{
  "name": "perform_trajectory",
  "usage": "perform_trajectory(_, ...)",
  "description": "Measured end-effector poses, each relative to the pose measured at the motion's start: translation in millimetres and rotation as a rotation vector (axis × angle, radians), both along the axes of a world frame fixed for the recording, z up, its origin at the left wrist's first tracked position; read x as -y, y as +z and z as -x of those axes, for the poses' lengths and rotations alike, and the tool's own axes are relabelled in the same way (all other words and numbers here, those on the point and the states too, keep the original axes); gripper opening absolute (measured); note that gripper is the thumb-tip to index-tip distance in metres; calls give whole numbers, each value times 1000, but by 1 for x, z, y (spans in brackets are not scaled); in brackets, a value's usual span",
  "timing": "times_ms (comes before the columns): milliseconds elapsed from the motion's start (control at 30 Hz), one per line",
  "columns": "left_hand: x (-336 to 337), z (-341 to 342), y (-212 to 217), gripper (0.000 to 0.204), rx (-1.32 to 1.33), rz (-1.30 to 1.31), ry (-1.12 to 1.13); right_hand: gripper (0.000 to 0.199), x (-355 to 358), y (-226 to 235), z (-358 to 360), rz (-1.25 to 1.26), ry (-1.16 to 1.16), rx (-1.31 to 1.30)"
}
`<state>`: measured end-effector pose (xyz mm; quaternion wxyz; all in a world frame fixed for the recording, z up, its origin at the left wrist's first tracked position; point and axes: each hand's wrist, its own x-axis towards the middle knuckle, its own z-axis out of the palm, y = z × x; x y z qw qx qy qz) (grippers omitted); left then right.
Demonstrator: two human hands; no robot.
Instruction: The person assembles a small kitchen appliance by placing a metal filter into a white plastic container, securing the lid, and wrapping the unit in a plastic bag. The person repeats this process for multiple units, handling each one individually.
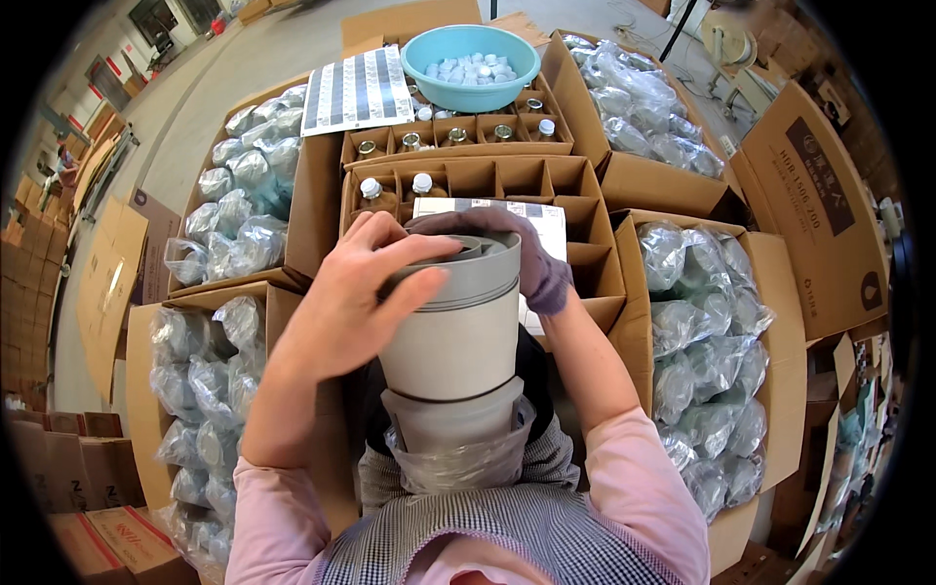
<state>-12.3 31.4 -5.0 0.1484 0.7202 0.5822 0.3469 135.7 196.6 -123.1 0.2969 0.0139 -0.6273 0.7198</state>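
A tall grey-and-white cylinder with a grooved grey rim stands upright between my knees; its exact kind I cannot make out. Transparent plastic wrap gathers around its lower end. My left hand is bare, with fingers and thumb apart over the left side of the top. Curled round the far right of the rim is my right hand, in a grey-purple glove; its fingers are partly hidden. Behind the cylinder, a printed label sheet lies on a divided carton holding white-capped bottles.
A blue basin of white caps and another label sheet rest on a farther bottle carton. Cartons of plastic-wrapped items stand left and right, close to my forearms. A raised carton flap stands far right.
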Motion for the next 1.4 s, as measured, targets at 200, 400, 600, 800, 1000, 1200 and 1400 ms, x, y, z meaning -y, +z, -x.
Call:
perform_trajectory(200,12,-39,7,26,-216,-28,215,39,14,3,3,105,52,10)
perform_trajectory(400,-19,64,-73,49,795,29,-520,53,45,67,-32,-686,-402,445)
perform_trajectory(600,0,-14,-17,26,-25,-207,18,48,38,18,-12,165,42,-100)
perform_trajectory(800,1,18,-39,41,281,-136,-78,45,42,15,-13,103,-131,8)
perform_trajectory(1000,-31,60,-103,68,861,-84,-558,41,54,68,-34,-512,-417,236)
perform_trajectory(1200,-5,16,-47,26,356,-108,36,42,35,51,-16,-434,-299,121)
perform_trajectory(1400,-22,35,-105,31,1052,-271,-251,35,52,87,-17,-440,-272,322)
